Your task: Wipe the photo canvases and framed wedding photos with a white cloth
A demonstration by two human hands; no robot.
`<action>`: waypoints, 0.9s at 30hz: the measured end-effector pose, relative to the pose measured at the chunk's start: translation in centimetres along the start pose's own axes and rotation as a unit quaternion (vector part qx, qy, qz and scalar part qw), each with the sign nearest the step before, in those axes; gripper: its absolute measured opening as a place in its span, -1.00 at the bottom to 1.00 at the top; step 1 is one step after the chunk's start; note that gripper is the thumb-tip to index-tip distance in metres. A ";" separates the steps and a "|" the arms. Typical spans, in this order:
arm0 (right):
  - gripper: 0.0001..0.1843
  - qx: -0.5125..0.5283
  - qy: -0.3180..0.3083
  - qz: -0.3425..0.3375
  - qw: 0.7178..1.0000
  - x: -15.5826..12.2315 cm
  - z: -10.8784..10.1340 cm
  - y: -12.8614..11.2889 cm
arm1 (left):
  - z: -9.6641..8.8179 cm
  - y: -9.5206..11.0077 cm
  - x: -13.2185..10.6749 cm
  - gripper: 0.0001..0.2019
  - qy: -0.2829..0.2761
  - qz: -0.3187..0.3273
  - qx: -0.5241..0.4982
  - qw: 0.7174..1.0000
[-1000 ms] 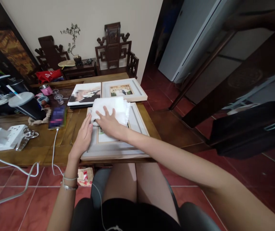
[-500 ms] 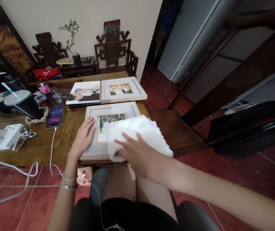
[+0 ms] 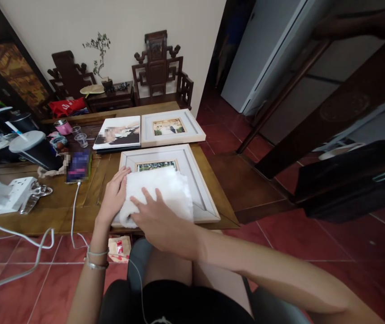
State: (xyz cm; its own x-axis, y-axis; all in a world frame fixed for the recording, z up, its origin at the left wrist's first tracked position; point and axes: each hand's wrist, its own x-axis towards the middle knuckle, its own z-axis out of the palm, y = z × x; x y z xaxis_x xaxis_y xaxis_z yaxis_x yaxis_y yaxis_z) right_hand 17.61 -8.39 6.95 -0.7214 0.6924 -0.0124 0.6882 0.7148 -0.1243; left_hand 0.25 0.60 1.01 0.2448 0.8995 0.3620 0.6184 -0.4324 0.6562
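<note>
Farther left on frame (image 3: 198, 185), white cloth (image 3: 175, 194)

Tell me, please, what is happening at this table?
A person's right hand lies spread on a white cloth, which covers the lower left part of a light picture frame and hides most of its photo. The left hand rests at the frame's left edge, beside the cloth. Farther back on the table, a second framed photo lies flat.
</note>
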 end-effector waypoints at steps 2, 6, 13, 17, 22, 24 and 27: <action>-0.59 -0.004 0.015 0.017 1.000 -1.1 1.6 0.9 | 0.0 0.1 -0.1 -0.56 -0.015 0.010 0.016 1.000; -0.53 -0.008 -0.011 0.099 0.995 -5.9 2.4 3.6 | -0.1 0.1 -0.1 -0.54 -0.044 0.028 0.067 0.996; -0.46 -0.050 -0.012 0.200 0.979 -8.8 -1.2 6.9 | 0.1 -0.3 0.0 -0.48 -0.070 0.050 0.105 0.991; -0.38 -0.053 0.017 0.237 0.970 -4.9 -2.4 9.6 | 0.2 -0.5 -0.1 -0.49 -0.066 0.050 0.096 0.992; -0.31 -0.068 0.113 0.170 0.977 1.1 -3.3 11.3 | 0.3 -0.8 -0.1 -0.54 -0.046 0.044 0.073 0.995; -0.35 -0.081 0.118 0.099 0.985 3.5 -3.0 10.9 | 0.3 -0.8 0.0 -0.55 -0.044 0.044 0.069 0.996; -0.43 -0.090 0.084 0.032 0.992 6.7 -1.7 10.2 | 0.2 -0.8 0.1 -0.57 -0.046 0.042 0.067 0.996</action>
State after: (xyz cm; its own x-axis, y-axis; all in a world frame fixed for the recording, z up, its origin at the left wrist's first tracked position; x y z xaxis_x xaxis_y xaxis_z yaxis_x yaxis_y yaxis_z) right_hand 19.90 3.69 7.32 -0.6631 0.7327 0.1529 0.7457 0.6644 0.0502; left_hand -0.03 1.01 0.37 0.3630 0.8655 0.3452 0.6856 -0.4990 0.5300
